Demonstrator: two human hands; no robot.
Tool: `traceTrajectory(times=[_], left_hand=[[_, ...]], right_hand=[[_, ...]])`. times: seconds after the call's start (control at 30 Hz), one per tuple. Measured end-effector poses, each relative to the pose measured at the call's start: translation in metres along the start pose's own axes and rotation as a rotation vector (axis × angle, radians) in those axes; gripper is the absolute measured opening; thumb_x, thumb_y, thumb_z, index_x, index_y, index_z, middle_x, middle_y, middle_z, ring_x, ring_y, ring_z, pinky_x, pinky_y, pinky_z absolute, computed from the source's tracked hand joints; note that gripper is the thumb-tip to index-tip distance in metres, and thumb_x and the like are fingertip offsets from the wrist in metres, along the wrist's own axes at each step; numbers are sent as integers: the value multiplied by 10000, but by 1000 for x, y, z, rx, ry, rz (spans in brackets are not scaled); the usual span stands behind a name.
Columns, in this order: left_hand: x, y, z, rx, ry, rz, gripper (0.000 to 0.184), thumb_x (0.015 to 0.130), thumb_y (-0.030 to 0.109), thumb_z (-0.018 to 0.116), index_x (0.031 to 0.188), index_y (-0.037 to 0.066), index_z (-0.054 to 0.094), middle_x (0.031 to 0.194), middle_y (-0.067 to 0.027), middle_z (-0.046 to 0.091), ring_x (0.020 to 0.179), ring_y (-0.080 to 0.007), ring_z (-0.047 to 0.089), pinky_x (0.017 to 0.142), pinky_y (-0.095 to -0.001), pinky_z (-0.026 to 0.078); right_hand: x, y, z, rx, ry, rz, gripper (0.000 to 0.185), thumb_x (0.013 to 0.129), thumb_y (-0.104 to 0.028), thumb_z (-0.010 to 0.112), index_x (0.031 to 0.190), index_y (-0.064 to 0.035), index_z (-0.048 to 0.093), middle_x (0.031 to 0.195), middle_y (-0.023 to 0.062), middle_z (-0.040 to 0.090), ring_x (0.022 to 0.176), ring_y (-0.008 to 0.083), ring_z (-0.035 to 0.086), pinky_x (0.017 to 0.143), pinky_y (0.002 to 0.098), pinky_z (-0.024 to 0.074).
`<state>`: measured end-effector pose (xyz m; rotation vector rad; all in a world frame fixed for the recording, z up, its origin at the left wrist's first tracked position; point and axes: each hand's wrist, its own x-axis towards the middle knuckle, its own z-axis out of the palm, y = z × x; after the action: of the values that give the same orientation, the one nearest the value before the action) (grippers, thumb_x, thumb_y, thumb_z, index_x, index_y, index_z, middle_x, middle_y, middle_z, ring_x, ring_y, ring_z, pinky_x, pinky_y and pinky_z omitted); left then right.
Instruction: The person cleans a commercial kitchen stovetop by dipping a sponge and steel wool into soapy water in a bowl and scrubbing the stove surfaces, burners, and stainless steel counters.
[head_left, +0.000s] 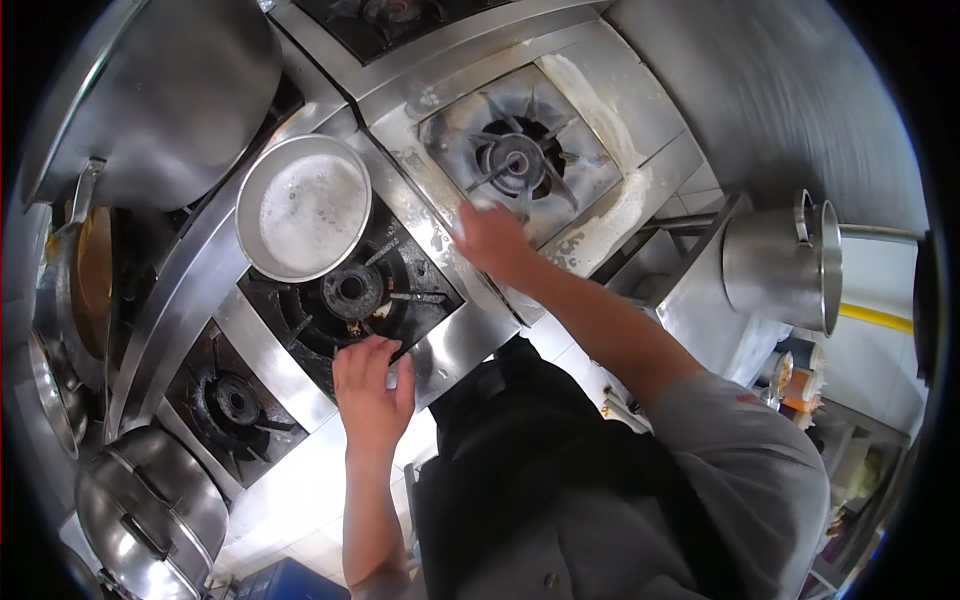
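Observation:
My right hand [492,238] is closed over the steel stove top, beside the front left corner of a greyish burner plate [455,135]. Something pale shows at its fingertips, but blur hides what it is. My left hand [368,385] hovers at or rests on the front edge of the black burner [352,288], fingers bent and thumb apart, with nothing visible in it. Behind that burner stands a round metal pot [246,225] holding whitish, foamy liquid [312,212].
A very large pot [180,100] stands at the back left. Another burner [238,400] and shiny steel pans [150,500] are on the left. To the right, a tall steel pot [775,262] stands near a yellow pipe [878,318]. Wet patches mark the stove top.

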<state>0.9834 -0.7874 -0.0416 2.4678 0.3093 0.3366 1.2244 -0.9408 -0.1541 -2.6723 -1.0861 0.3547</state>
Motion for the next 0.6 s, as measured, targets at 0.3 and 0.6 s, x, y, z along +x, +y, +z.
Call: traceTrajectory(times=[0.3,0.6], left_hand=[[0,-5,7,-3,-14,-47,189,812,92,697,988,34,659,1030,-111,638,967,-324,572,881,-438,450],[8,-5,6,35,11,-21,184,811,67,692,987,30,652,1019,-129,638,953,-332,572,861,-431,455]], right_hand=[[-20,1,-5,-14,42,63,432,860,-311,646,1136,-5,517,708,138,676,725,327,689,946,444,469],[93,-14,-9,-53,108,-55,471,871,-302,641,1136,64,508,766,163,678,736,346,684,909,477,482]])
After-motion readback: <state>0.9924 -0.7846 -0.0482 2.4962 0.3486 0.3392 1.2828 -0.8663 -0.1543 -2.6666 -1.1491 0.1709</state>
